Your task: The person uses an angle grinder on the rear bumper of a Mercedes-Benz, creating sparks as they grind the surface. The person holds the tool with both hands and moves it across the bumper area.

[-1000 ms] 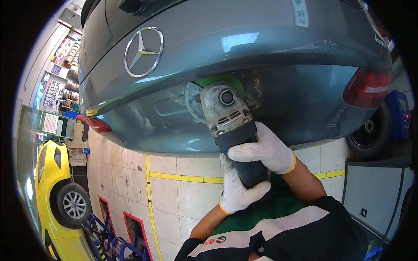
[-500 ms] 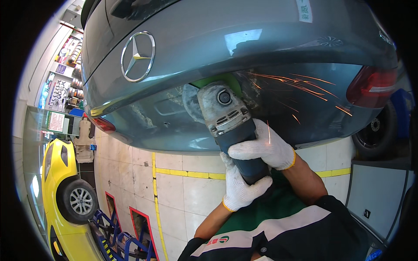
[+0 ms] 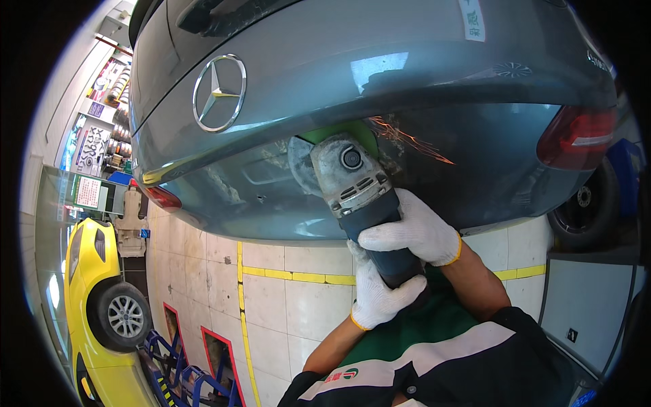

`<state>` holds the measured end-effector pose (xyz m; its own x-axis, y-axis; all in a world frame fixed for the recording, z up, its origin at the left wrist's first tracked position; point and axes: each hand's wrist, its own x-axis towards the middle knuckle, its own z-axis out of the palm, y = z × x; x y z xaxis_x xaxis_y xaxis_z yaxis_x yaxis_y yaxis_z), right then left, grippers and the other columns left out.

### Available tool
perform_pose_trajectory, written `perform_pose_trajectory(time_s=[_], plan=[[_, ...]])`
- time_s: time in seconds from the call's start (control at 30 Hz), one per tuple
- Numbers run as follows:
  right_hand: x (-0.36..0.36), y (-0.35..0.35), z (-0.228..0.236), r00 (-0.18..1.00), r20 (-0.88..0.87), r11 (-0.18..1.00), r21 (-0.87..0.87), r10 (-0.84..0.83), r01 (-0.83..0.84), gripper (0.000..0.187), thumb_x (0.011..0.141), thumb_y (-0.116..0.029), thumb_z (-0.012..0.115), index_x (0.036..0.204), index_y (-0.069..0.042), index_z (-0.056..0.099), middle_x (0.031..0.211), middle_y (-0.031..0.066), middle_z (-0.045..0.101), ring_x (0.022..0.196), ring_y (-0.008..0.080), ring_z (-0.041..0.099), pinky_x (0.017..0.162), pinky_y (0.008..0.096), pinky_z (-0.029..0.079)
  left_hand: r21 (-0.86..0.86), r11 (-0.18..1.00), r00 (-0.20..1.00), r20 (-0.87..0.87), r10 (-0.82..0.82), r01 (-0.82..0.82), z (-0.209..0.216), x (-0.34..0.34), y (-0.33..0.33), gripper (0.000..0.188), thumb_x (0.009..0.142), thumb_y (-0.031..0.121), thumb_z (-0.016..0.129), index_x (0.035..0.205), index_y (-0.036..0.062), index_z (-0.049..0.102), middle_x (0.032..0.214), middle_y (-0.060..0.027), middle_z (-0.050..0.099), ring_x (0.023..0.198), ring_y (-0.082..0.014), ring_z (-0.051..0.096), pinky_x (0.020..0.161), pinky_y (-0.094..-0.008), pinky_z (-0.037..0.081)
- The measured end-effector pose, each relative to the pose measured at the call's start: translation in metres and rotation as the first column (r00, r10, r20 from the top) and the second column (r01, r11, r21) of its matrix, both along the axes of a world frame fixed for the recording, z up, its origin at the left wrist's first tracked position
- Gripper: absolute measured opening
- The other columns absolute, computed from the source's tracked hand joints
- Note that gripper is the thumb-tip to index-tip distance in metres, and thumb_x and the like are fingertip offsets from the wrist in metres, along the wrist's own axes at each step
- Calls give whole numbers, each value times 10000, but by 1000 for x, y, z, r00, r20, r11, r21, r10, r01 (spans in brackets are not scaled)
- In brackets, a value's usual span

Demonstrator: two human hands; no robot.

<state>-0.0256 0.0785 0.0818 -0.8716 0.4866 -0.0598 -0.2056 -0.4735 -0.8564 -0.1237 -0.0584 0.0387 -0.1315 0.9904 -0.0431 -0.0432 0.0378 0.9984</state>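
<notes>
My right hand (image 3: 422,230), in a white knit glove, is wrapped round the dark body of an angle grinder (image 3: 352,178), thumb across its top. My left hand (image 3: 385,293), gloved alike, grips the grinder's rear end from below. The tool's worn metal head points away from me, with a grey guard (image 3: 303,163) on its left side. Part of a green disc (image 3: 366,136) shows past the head, against the grey-blue car's rear panel (image 3: 261,178) under the trunk lid; the exact contact is hidden. Orange sparks (image 3: 415,142) spray to the right from it. Scuffed bare patches mark the panel.
A round chrome emblem (image 3: 219,93) sits on the trunk lid, and a red tail light (image 3: 576,136) at the right. Far left stands a yellow car (image 3: 88,285) by blue metal frames (image 3: 193,380). A grey cabinet (image 3: 583,298) and loose wheel (image 3: 582,203) are at right.
The spray of sparks has become shorter and tighter, tilting more downward. The grinder and both hands have shifted very slightly right and down in the picture.
</notes>
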Motion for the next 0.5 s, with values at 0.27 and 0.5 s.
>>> perform_pose_trajectory(time_s=[0.27, 0.5], plan=[[1, 2, 0, 999, 42, 999, 25, -21, 20, 404, 786, -198, 805, 1120, 2, 696, 957, 87, 728, 856, 173, 690, 831, 340, 575, 28, 999, 999, -38, -36, 37, -4, -2, 2, 462, 793, 113, 806, 1203, 17, 616, 1053, -98, 717, 964, -214, 710, 908, -372, 569], [0, 2, -5, 1000, 5, 1000, 18, -2, 1, 401, 791, -203, 807, 1121, -2, 698, 930, 84, 727, 864, 172, 700, 823, 343, 578, 20, 999, 997, 65, 41, -42, -8, 4, 3, 420, 781, 121, 813, 1150, 19, 641, 1009, -95, 715, 951, -220, 709, 887, -377, 571]])
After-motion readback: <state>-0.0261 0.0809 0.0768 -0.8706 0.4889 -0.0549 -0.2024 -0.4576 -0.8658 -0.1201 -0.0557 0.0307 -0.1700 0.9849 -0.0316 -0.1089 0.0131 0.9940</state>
